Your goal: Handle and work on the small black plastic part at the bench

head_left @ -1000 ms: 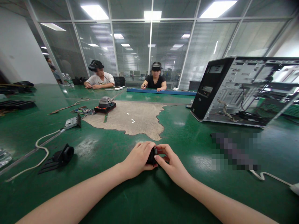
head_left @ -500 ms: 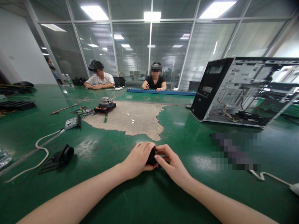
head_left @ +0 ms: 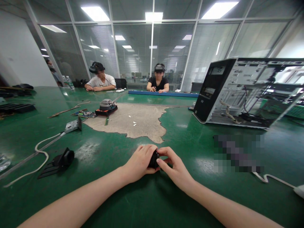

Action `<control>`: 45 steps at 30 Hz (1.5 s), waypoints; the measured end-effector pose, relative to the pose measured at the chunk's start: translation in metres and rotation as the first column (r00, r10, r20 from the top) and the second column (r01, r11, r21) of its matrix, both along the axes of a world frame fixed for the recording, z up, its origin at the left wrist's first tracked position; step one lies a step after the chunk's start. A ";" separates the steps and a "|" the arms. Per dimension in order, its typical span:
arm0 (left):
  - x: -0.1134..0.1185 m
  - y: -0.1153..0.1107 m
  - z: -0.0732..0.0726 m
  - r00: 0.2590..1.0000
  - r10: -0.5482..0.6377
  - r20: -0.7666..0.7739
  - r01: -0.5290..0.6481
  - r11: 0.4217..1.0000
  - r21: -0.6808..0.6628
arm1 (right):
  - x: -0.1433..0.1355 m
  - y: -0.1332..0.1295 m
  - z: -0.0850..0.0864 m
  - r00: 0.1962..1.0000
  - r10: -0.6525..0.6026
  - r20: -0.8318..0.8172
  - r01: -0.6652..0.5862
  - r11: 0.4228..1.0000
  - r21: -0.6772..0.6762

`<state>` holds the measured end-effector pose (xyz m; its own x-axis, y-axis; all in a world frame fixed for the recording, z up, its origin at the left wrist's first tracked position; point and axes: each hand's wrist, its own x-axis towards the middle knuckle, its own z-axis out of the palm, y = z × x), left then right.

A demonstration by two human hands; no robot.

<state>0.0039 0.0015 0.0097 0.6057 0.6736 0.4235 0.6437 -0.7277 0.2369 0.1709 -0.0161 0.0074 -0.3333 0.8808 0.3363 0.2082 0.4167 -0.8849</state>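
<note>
A small black part (head_left: 153, 160) is held low over the green table, in the lower middle of the head view. My left hand (head_left: 140, 161) wraps round it from the left, covering most of it, so its exact kind cannot be made out. From the other side, the thumb and fingertips of my right hand (head_left: 176, 167) grip its right-hand edge. To the left, a black piece with a round end and thin prongs (head_left: 62, 160) lies on the table, apart from both hands.
An opened computer case (head_left: 217, 91) stands on the right. A blurred dark strip (head_left: 237, 153) with a white cable lies before it. Further left are a metal bracket (head_left: 72, 124), a heatsink-like part on a red-black base (head_left: 106, 109) and a circuit board (head_left: 85, 113). Two people sit opposite.
Both hands keep nearly the same hold on the black part. The view has shifted very slightly. Across the table, the hand of the person in black has moved a little.
</note>
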 end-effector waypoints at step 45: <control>0.001 0.000 0.000 1.000 -0.002 0.027 0.002 1.000 -0.002 | -0.002 0.002 0.000 1.000 -0.002 -0.019 0.000 0.996 -0.093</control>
